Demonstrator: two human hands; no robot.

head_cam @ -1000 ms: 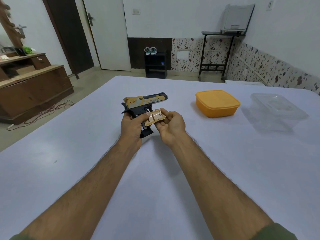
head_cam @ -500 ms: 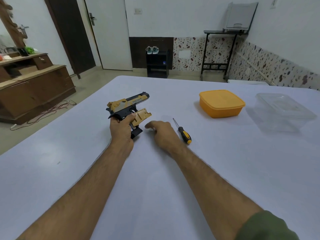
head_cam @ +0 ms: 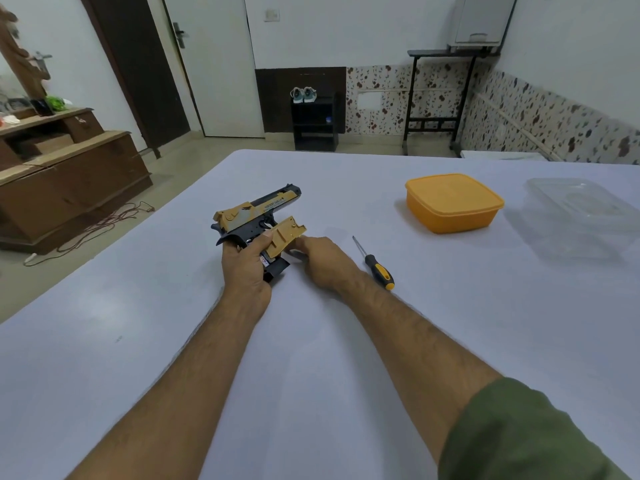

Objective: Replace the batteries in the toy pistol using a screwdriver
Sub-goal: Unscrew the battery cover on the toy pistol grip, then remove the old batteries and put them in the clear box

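Note:
My left hand (head_cam: 246,268) grips the black and gold toy pistol (head_cam: 258,214) by its handle and holds it just above the white table (head_cam: 173,341), muzzle pointing away to the right. A tan grip cover (head_cam: 287,233) stands askew against the handle, under my left thumb. Below it a small piece of a battery label (head_cam: 265,260) shows in the handle. My right hand (head_cam: 322,261) is beside the handle, its thumb and fingertips pinching the cover's lower right edge. The black and yellow screwdriver (head_cam: 375,266) lies on the table just right of my right wrist, untouched.
An orange lidded box (head_cam: 453,202) sits at the back right of the table, with a clear plastic container (head_cam: 581,216) further right. Beyond the table are a wooden cabinet (head_cam: 69,178) on the left and a door.
Half a second ago my right hand lay apart from the pistol with spread fingers; it has moved left onto the grip cover. The pistol stays in my left hand.

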